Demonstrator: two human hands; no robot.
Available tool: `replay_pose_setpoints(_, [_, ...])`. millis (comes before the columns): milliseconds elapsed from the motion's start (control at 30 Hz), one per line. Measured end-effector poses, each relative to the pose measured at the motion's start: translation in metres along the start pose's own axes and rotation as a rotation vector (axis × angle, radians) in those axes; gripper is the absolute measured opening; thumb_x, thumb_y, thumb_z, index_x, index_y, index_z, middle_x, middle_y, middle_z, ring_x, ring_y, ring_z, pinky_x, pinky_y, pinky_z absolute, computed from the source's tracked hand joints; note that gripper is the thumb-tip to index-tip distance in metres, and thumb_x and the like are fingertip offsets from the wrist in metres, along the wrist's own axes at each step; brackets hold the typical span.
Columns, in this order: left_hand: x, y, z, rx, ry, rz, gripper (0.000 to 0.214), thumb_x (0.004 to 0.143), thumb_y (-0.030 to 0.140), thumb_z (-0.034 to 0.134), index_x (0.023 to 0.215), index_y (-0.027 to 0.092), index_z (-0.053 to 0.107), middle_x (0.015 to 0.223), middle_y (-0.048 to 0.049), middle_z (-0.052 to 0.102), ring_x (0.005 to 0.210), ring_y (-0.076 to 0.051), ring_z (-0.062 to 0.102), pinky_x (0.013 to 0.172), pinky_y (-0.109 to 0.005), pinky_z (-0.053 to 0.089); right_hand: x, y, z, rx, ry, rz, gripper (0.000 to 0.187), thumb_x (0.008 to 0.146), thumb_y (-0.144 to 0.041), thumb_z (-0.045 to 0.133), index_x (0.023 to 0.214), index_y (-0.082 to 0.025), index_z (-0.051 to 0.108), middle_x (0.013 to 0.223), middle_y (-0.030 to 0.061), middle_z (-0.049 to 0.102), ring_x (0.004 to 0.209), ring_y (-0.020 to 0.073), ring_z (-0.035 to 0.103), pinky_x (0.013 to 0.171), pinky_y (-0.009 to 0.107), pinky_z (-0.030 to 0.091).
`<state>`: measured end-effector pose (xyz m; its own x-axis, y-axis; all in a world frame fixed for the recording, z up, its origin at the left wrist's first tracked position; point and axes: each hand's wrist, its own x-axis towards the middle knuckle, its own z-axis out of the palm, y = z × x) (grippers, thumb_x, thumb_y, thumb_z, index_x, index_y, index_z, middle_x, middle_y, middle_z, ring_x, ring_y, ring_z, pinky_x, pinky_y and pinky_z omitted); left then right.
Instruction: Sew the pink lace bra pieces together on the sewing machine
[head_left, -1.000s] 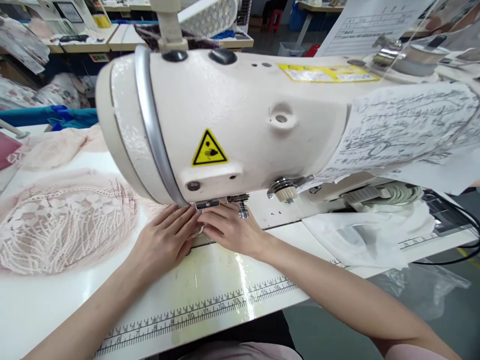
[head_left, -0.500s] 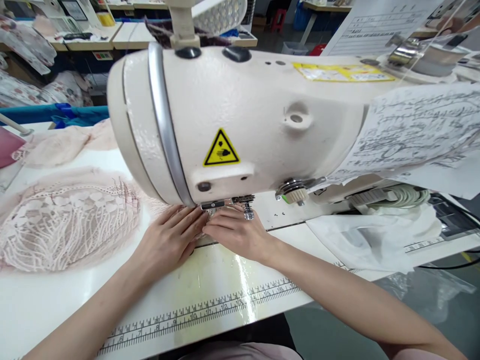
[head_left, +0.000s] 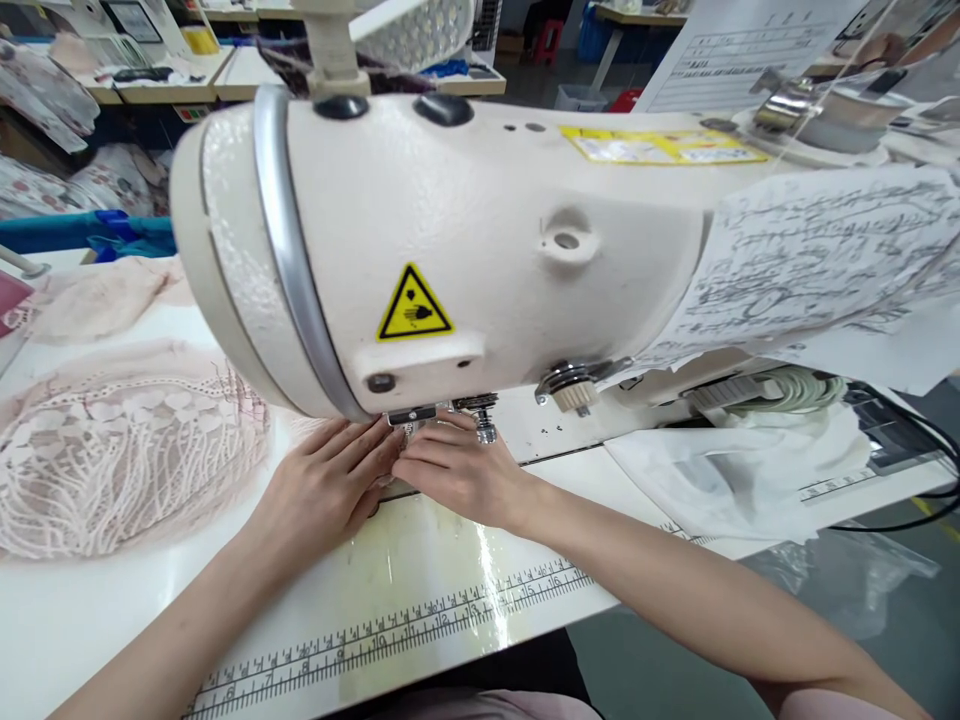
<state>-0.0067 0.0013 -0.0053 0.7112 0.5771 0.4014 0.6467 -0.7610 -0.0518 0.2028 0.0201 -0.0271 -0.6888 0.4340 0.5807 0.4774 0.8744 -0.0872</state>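
Note:
My left hand lies flat with fingers stretched out, pressing pale lace fabric on the bed of a sewing machine. Just right of it, my right hand has its fingers curled and pinched at the fabric by the needle area. The fingertips of both hands nearly meet beneath the machine head, which hides the needle and most of the fabric there. A pink lace piece with white fringe is spread on the table to the left.
A printed ruler runs along the table's front edge. White cloth and a coiled pale-green band lie at right. Handwritten paper hangs on the machine arm. A tension knob juts out above my right hand.
The whole view has shifted slightly, so the machine and hands appear a little further left. Both hands keep nearly the same pose at the fabric.

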Motion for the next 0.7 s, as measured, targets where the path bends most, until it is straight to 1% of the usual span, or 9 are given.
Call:
replay_pose_setpoints(100, [0.0003,0.0005,-0.0004,-0.007,0.004,-0.008,0.040,0.092,0.022,0.050,0.131,0.016,0.056,0.123,-0.0085,0.068,0.106,-0.025,0.067,0.093,-0.042,0.054,0.0010,-0.0001,-0.0003,-0.005,0.024,-0.017,0.022,0.091,-0.006,0.051,0.083,-0.021,0.065,0.073,-0.0073,0.068,0.074,0.0086,0.058,0.071,0.025,0.043])
replay_pose_setpoints(267, [-0.0010,0.0011,0.0015,-0.029,0.004,-0.036,0.042,0.091,0.023,0.051,0.133,0.016,0.055,0.124,-0.0092,0.067,0.107,-0.025,0.067,0.094,-0.043,0.053,0.0005,0.0008,0.0000,-0.018,0.009,-0.013,0.024,0.091,-0.004,0.049,0.084,-0.022,0.065,0.072,-0.0075,0.067,0.072,0.0081,0.056,0.071,0.025,0.043])
replay_pose_setpoints(367, [-0.0018,0.0012,0.0030,0.005,0.000,-0.034,0.039,0.092,0.023,0.050,0.129,0.013,0.058,0.124,-0.0107,0.067,0.106,-0.026,0.067,0.093,-0.043,0.053,-0.0005,0.0016,0.0004,-0.035,0.019,-0.015,0.024,0.090,-0.003,0.050,0.083,-0.021,0.065,0.072,-0.0079,0.067,0.073,0.0080,0.055,0.073,0.025,0.043])
replay_pose_setpoints(567, [-0.0016,0.0023,0.0043,0.035,-0.013,-0.058,0.039,0.093,0.025,0.049,0.129,0.014,0.057,0.124,-0.0101,0.067,0.106,-0.026,0.067,0.094,-0.044,0.052,-0.0010,0.0022,-0.0004,-0.035,-0.021,-0.010,0.022,0.088,-0.001,0.052,0.086,-0.020,0.063,0.075,-0.0056,0.066,0.078,0.0096,0.056,0.075,0.026,0.042])
replay_pose_setpoints(700, [-0.0008,0.0043,0.0054,0.037,-0.009,-0.071,0.039,0.093,0.025,0.049,0.128,0.013,0.058,0.122,-0.0112,0.068,0.104,-0.027,0.067,0.092,-0.045,0.052,0.0003,0.0023,-0.0028,-0.027,-0.012,-0.001,0.022,0.088,-0.001,0.051,0.083,-0.018,0.063,0.075,-0.0047,0.064,0.079,0.0096,0.056,0.072,0.025,0.041])
